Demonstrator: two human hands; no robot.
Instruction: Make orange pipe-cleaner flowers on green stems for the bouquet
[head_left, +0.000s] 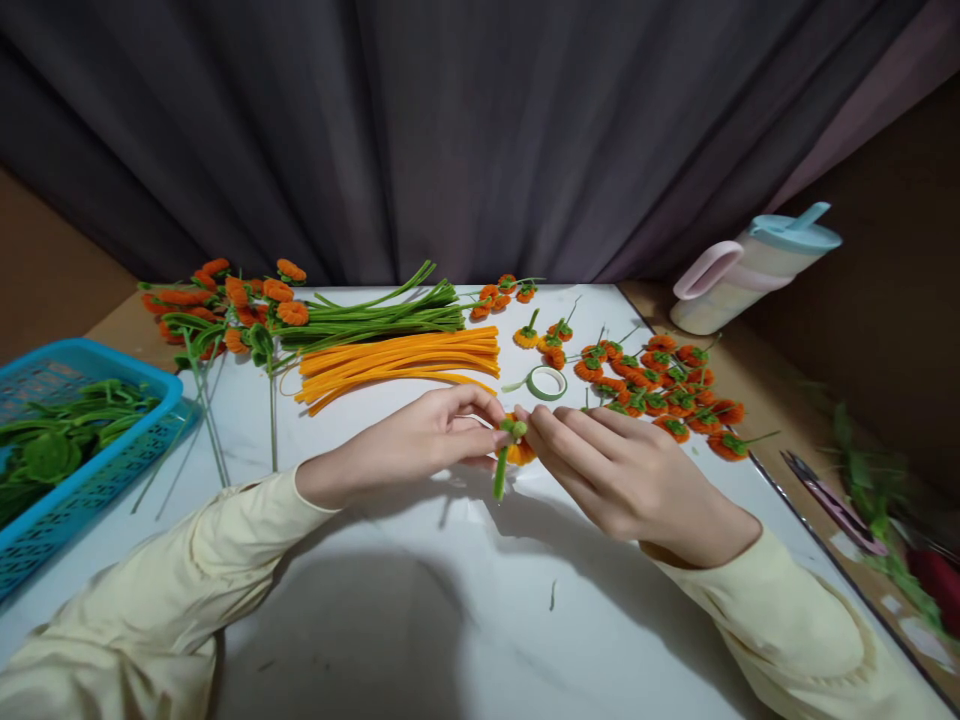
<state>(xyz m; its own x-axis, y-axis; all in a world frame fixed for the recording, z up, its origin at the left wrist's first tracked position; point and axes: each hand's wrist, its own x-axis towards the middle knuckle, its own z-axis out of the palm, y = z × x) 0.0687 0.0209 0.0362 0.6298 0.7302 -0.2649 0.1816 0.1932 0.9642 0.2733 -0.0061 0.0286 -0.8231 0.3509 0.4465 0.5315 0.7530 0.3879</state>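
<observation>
Between my hands, above the white tabletop, is a small orange flower (519,453) with a green pipe-cleaner stem that points down toward me. My left hand (420,437) pinches it from the left with thumb and fingers. From the right, the fingertips of my right hand (615,470) are pressed together at the flower's green centre and partly hide it. Just beyond my hands lies a roll of green tape (547,383). Behind my left hand are bundles of orange pipe cleaners (405,362) and green pipe cleaners (375,322).
A blue basket (97,470) with green leaves stands at left. Orange flowers with stems (262,300) lie at the back left. Several flower heads (660,385) cover the right side. Pink-handled scissors (836,505) and a pitcher (750,275) are at the right.
</observation>
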